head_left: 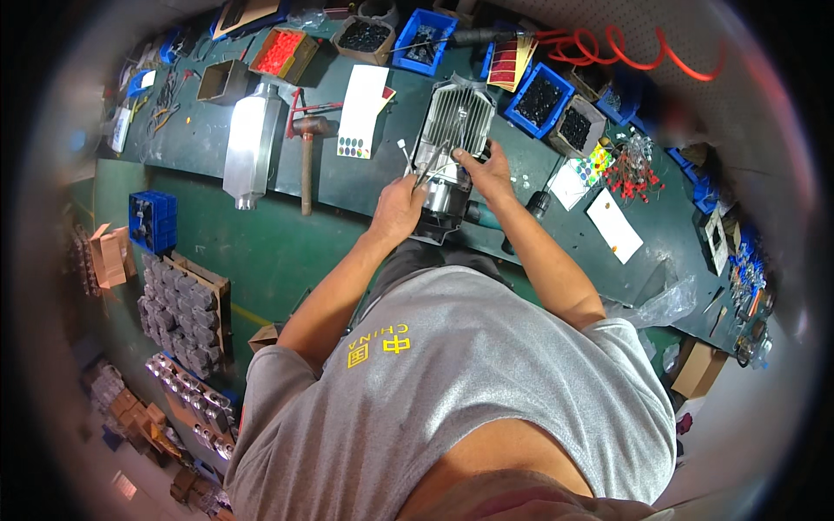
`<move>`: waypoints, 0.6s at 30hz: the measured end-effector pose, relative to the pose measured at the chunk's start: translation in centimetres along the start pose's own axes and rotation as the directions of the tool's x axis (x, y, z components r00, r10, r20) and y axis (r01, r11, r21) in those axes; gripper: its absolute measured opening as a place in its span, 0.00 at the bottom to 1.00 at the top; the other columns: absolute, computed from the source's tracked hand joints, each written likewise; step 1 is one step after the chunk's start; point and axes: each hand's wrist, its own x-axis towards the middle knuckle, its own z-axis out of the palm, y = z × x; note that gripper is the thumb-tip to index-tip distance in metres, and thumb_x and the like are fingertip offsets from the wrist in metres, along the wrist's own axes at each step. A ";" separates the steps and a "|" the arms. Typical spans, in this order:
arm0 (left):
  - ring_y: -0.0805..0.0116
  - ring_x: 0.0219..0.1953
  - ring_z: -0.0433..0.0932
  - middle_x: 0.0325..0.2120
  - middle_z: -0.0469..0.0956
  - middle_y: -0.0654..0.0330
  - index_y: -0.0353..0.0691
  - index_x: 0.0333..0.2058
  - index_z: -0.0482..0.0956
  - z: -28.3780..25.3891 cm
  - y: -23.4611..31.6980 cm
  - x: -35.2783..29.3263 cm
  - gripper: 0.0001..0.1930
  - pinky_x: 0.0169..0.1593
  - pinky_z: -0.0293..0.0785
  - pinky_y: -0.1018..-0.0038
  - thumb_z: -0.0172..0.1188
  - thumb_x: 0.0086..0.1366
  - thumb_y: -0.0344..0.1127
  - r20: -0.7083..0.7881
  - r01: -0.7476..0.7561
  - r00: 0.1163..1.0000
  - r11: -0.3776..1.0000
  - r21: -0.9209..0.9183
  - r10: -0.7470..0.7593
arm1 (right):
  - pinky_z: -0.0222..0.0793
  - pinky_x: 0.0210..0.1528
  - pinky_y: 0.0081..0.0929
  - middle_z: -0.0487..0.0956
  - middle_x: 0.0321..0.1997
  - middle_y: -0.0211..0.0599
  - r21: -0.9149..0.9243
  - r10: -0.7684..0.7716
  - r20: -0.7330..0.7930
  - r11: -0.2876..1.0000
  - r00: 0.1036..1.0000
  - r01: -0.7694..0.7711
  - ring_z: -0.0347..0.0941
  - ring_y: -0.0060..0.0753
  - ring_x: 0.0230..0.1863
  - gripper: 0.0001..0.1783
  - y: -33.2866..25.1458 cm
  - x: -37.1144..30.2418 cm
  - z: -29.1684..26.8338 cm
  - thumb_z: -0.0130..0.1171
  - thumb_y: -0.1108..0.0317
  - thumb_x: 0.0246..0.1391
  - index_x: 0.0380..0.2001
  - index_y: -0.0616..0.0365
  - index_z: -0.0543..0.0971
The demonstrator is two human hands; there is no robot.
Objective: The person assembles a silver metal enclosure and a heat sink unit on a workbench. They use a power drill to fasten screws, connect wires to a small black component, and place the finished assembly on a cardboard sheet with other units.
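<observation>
In front of me on the bench lies a finned metal housing [457, 111], with a round metal body at its near end, like a motor unit. Thin pale wires [440, 167] cross its middle. My left hand [400, 208] is closed at the housing's left side, gripping some of these wires. A white plug [401, 143] sticks up on a lead beside its fingers. My right hand [489, 174] is at the right side, thumb and fingers bent inward over the housing; what they pinch is too small to make out. A teal power drill [486, 214] lies partly under my right forearm.
A hammer [307, 165] and a shiny metal housing [252, 148] lie to the left. Blue bins [423, 42] and open boxes [285, 54] of small parts line the back. A red coiled hose [608, 48] hangs at upper right. Red-tipped parts [634, 178] lie at right.
</observation>
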 end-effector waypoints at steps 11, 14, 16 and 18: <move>0.31 0.38 0.77 0.30 0.79 0.35 0.31 0.57 0.71 -1.5 3.0 -2.3 0.20 0.44 0.72 0.46 0.52 0.70 0.33 0.010 0.130 0.991 0.987 0.090 -0.131 | 0.74 0.52 0.30 0.82 0.50 0.45 0.177 -0.044 -0.026 0.983 0.999 0.048 0.79 0.32 0.48 0.43 1.4 -0.1 0.7 0.74 0.64 0.50 0.62 0.69 0.63; 0.31 0.37 0.78 0.30 0.79 0.34 0.31 0.62 0.67 -1.9 4.0 -2.2 0.23 0.44 0.72 0.46 0.51 0.70 0.33 0.017 0.095 0.995 0.988 0.121 -0.098 | 0.74 0.53 0.30 0.82 0.50 0.46 0.191 -0.034 -0.028 0.981 0.999 0.039 0.79 0.33 0.48 0.43 3.0 0.8 0.8 0.74 0.64 0.49 0.62 0.69 0.64; 0.32 0.38 0.79 0.31 0.79 0.34 0.33 0.63 0.65 -2.5 5.2 -2.0 0.24 0.46 0.73 0.47 0.51 0.71 0.33 0.049 0.033 0.998 0.990 0.137 -0.040 | 0.74 0.54 0.33 0.82 0.50 0.48 0.152 -0.062 -0.068 0.986 0.996 0.072 0.79 0.37 0.49 0.43 3.9 1.4 0.9 0.75 0.60 0.46 0.60 0.70 0.67; 0.32 0.38 0.79 0.31 0.80 0.35 0.34 0.64 0.64 -2.0 5.0 -1.7 0.25 0.47 0.73 0.47 0.51 0.71 0.34 0.088 0.032 0.995 0.972 0.235 -0.054 | 0.74 0.54 0.34 0.82 0.50 0.49 0.113 -0.092 -0.090 0.988 0.992 0.102 0.80 0.39 0.49 0.43 4.7 1.8 0.9 0.76 0.57 0.45 0.59 0.70 0.69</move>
